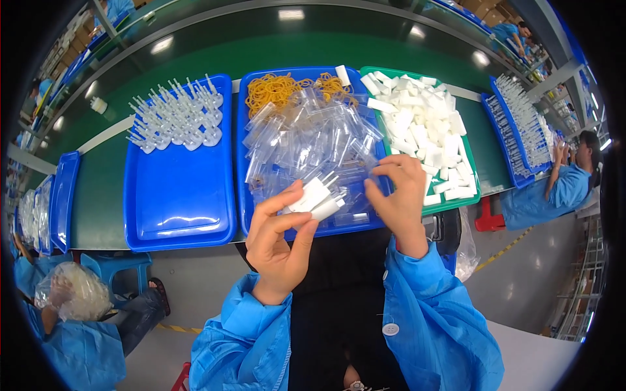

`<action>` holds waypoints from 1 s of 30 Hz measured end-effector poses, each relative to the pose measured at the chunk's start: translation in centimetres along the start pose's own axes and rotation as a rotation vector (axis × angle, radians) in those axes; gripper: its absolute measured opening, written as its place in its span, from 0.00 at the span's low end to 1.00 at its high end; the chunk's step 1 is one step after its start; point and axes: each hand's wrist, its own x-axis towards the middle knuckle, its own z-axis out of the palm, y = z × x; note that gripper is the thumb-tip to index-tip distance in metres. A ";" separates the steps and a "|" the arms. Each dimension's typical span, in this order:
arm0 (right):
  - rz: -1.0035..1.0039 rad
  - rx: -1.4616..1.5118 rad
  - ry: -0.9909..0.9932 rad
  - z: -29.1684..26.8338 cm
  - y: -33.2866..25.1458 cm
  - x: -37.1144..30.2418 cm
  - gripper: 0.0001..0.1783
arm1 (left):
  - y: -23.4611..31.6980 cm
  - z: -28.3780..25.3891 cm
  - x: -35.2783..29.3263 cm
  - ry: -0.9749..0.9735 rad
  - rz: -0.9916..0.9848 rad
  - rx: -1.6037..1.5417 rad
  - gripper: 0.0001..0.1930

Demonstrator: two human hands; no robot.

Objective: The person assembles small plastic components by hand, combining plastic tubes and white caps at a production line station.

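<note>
My left hand (279,238) holds two small white plug-shaped parts (316,197) between thumb and fingers, above the near edge of the middle blue tray (242,163). My right hand (399,192) pinches the edge of a small clear plastic bag (365,171) just to the right of the white parts. That tray holds a heap of clear bags (306,140) and a pile of orange rubber bands (277,86) at its far end.
A blue tray (176,202) on the left carries rows of white parts (175,114) at its far end. A green tray (476,189) on the right is full of white blocks (420,124). Other workers in blue coats sit at the left (72,326) and the right (564,186).
</note>
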 end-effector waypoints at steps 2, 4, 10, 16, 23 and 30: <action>0.018 0.036 0.046 -0.4 0.2 0.3 0.10 | 0.1 0.3 -0.2 -0.010 0.028 -0.026 0.10; 0.168 0.544 0.128 -1.1 -0.8 0.4 0.12 | 0.1 0.5 -0.4 -0.013 0.035 -0.044 0.14; -0.019 0.969 -0.090 -1.4 -4.8 0.0 0.15 | 0.4 1.1 -0.1 -0.024 0.060 0.086 0.19; -0.057 1.099 -0.112 -1.8 -5.5 -0.5 0.16 | 0.3 0.9 -0.1 -0.038 0.075 0.065 0.16; 0.017 1.099 -0.145 -1.8 -5.7 -1.0 0.18 | 1.6 0.5 0.4 -0.038 -0.292 -0.336 0.14; 0.158 0.953 0.063 -1.7 -5.6 -1.1 0.17 | 1.8 0.4 0.6 -0.069 -0.325 -0.202 0.12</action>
